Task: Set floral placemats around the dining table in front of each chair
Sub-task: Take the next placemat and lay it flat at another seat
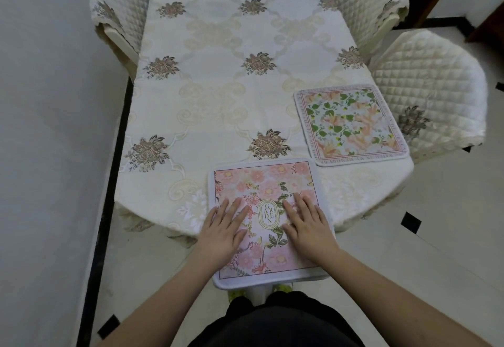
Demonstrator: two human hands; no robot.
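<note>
A pink floral placemat (261, 180) with a "GARDEN" oval lies at the near end of the dining table (218, 87); its near edge hangs past the table's edge. My left hand (223, 232) and my right hand (308, 226) rest flat on it, palms down, fingers spread, either side of the oval. A second placemat (350, 123), with orange flowers and green leaves, lies flat at the table's right side in front of the near right chair (433, 85).
The table wears a cream cloth with brown flower motifs. A quilted cream chair (371, 6) stands at the far right and another (117, 11) at the far left. A grey wall runs along the left; tiled floor lies to the right.
</note>
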